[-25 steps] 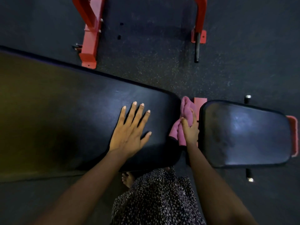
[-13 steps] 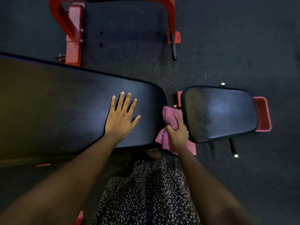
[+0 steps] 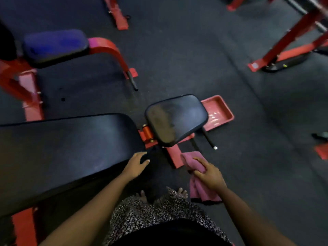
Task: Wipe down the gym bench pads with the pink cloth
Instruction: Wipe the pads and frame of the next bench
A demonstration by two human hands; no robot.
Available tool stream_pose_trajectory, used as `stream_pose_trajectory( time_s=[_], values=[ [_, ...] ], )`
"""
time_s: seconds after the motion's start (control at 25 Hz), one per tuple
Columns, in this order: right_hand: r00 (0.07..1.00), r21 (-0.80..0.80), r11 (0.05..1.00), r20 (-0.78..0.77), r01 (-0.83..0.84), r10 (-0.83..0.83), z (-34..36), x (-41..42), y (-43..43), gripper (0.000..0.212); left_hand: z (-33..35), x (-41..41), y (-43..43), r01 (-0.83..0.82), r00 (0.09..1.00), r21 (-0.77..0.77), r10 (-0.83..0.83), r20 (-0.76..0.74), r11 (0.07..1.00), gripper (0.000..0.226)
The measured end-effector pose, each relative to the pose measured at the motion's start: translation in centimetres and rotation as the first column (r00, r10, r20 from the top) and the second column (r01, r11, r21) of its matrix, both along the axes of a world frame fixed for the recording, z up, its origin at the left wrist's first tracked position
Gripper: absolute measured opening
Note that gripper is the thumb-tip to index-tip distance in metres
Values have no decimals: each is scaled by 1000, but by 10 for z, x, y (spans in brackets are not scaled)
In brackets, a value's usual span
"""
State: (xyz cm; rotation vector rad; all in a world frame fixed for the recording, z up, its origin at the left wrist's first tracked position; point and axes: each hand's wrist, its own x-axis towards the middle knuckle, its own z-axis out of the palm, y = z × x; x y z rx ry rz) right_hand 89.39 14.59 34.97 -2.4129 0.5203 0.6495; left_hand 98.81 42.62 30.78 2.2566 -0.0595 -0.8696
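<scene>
The pink cloth (image 3: 199,193) was bunched and folded into a thick strip, plain pink with a dark band along its lower hem. It was held in the right hand (image 3: 210,175), whose fingers (image 3: 199,161) were curled over its upper part and gripped it. The strip's long axis ran from a blunt end projecting beyond the fingers, toward the red frame (image 3: 174,157), back under the palm to loose folds hanging below the wrist, nearer the person.

The cloth hung over the dark floor (image 3: 248,107) and touched neither the short pad (image 3: 177,119) nor the long pad (image 3: 71,148). The short pad lay beyond those fingers and slightly to their left, with the left half of its surface dull and smeared. The long pad lay well to their left.

The left hand (image 3: 136,165) was at the long pad's near end corner, fingers loosely extended and holding nothing. Whether they touched the edge could not be determined. A red tray (image 3: 219,110) lay on the floor beyond the short pad.

Half a second earlier the cloth had been in the gap between the two pads, against the long pad's end. It had since been withdrawn toward the person. The left hand, then flat with spread fingers on top of the long pad, had moved off to the corner.
</scene>
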Motion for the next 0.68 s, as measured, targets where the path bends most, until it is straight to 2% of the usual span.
stream_pose_trajectory(
  time_s=[0.16,0.24,0.36,0.52,0.68],
  values=[
    [947,12,947,21,322,-322,12,-64,-83,51,10,4,-106,179,981,-70,-183,-61,981,39],
    [903,39,904,30,427,-428,13,-85,-133,50,20,14,-167,243,969,-82,-246,-32,967,35],
    [859,55,859,39,509,-511,15,-112,-215,49,42,23,-269,234,972,-120,-232,35,965,31],
    [804,67,807,64,587,-591,20,-136,-320,50,60,23,-396,243,969,-199,-248,3,949,33],
    [803,91,806,78,584,-591,23,-126,-400,49,41,24,-450,239,967,-152,-249,-55,959,35]
  ],
)
